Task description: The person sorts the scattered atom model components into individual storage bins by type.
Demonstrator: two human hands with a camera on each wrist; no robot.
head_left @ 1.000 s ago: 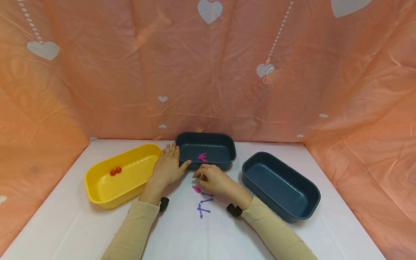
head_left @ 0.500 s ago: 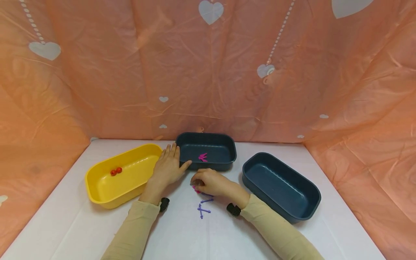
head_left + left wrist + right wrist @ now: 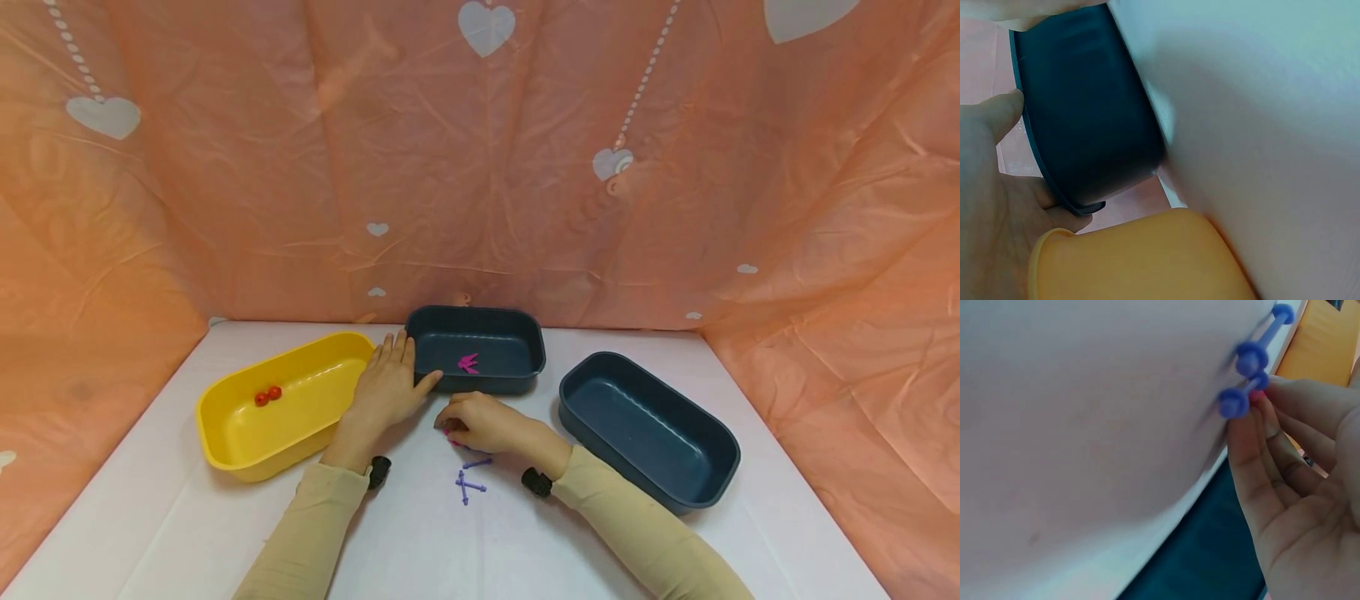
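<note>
Right hand (image 3: 487, 417) has shifted slightly left and down compared with one second ago, so the pink piece (image 3: 1257, 395), then in plain view, is now mostly covered. Left hand (image 3: 382, 396) shows no shift.

Nearest are two beige sleeves (image 3: 315, 525) with black devices (image 3: 378, 472) at the wrists. Ahead, between the arms, lie purple rods (image 3: 472, 484) with collared ends: two crossed, one separate, one partly hidden by the right hand. The right grip pinches the pink piece with its fingertips, at the tabletop just beside that rod; so small an item probably allows nothing broader.

The left grip is spread, thumb against the rim of the far dark tray (image 3: 517, 384), apparently to steady it. Whether it also touches the yellow tray (image 3: 300, 417) cannot be told. That tray, at left, holds two red beads (image 3: 261, 399); the right dark tray (image 3: 637, 425) stands angled opposite. All three seem placed for easy reach. More pink pieces (image 3: 468, 362) lie together inside the far dark tray.

White tabletop (image 3: 420, 542) is smooth and evenly lit. Behind and along both sides hangs a creased orange curtain (image 3: 480, 150) printed with pale hearts (image 3: 486, 27).
</note>
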